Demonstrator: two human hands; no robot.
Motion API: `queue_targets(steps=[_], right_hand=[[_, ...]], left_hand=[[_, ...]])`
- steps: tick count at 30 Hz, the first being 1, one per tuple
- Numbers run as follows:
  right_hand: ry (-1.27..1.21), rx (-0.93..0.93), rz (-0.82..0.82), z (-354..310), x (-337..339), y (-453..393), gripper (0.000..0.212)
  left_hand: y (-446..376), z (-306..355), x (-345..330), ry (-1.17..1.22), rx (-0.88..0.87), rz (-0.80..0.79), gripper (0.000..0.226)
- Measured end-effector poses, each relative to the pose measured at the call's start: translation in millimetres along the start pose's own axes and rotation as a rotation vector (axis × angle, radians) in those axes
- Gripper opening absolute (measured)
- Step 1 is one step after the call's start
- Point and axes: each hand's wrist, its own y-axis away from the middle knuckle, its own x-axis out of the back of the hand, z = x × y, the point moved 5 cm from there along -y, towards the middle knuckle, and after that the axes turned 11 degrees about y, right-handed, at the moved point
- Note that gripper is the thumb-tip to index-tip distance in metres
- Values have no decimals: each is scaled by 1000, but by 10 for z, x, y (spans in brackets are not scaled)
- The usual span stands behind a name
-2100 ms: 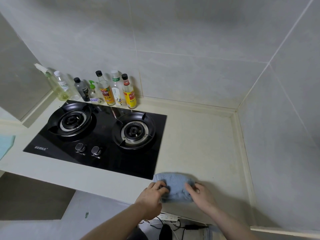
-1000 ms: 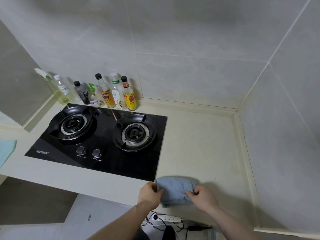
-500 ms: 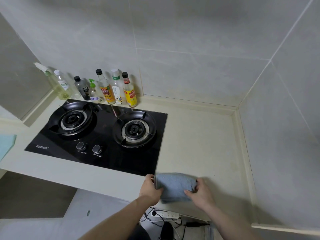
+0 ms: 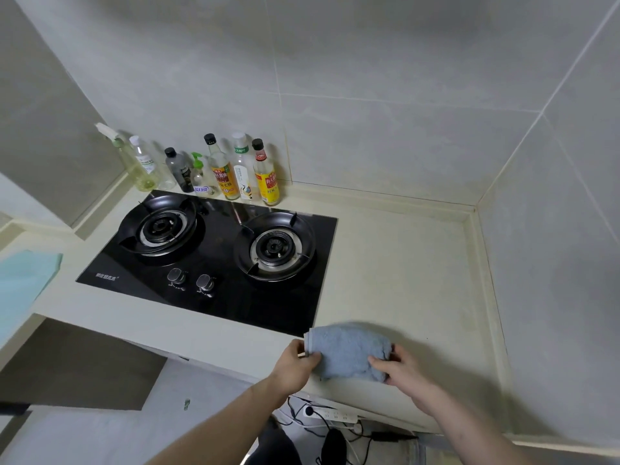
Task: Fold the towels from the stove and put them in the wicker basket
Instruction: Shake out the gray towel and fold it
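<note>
The towel point(image 4: 349, 352), grey-blue and folded into a small thick bundle, lies on the cream surface point(image 4: 402, 270) near its front edge, just beside the front right corner of the stove point(image 4: 214, 256). Its left end shows a stitched hem standing up.

The left hand point(image 4: 297, 364) is at that left end, its fingers curled and thumb pinching the hem edge. The right hand point(image 4: 402, 370) is at the right end, fingers curled over the top and side of the bundle, so each grip is closed on the towel from opposite sides. Both forearms come up from the bottom of the view.

The stove is black glass, set into the surface, with two burners: the left burner point(image 4: 161, 226) and the right burner point(image 4: 276, 248), each ringed by a dark pan support. Two knobs point(image 4: 189, 280) sit side by side near its front edge.

Behind the stove, against the tiled wall point(image 4: 369, 95), stands a row of bottles point(image 4: 208, 169): a spray bottle at the far left, clear and dark ones in the middle, and three taller ones with yellow or white labels at the right.

At the far left edge a pale teal cloth point(image 4: 23, 280) lies on the surface. Below the front edge, between the arms, a white power strip point(image 4: 332, 414) with black cables lies on the floor.
</note>
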Motion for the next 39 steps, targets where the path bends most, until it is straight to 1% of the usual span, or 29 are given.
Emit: queue_targets(steps=[3,5,7,11,14,16,18,19,22,26,30,34,39], right_hand=[[-78,34,2,-155,-46,116,37],[-106,53,-4,-237,-95,175,35],[-111,70,-15,-311,-156,208,35],[-101,122,-61,-516,-345,287,34],[-89,154,-102,-703,-540,365,31],[-72,174,-145,-822,-702,419,32],[-47,194,-185,-953,-901,484,32],[-35,211,-199,-1013,-999,522,31],[12,252,-235,-1222,-1349,727,32],[79,311,-254,-1462,-1848,1048,32],[143,384,-244,-1656,-2325,1310,30],[200,448,-314,-1824,-2832,1548,30],[269,511,-421,-2055,-3479,1870,26]], left_hand=[[109,91,41,176,-7,-16,26],[189,148,113,239,-25,-3,23],[262,186,213,258,-50,25,22],[417,218,483,225,-91,85,25],[584,229,656,340,-98,91,26],[708,227,773,427,-92,89,33],[834,183,969,464,-100,94,49],[895,151,1080,477,-103,97,53],[1105,7,1483,516,-131,154,45],[1418,-212,2000,555,-170,273,53],[1773,-438,2495,612,-215,346,38],[2172,-593,2949,637,-266,399,25],[2582,-836,3524,641,-299,531,23]])
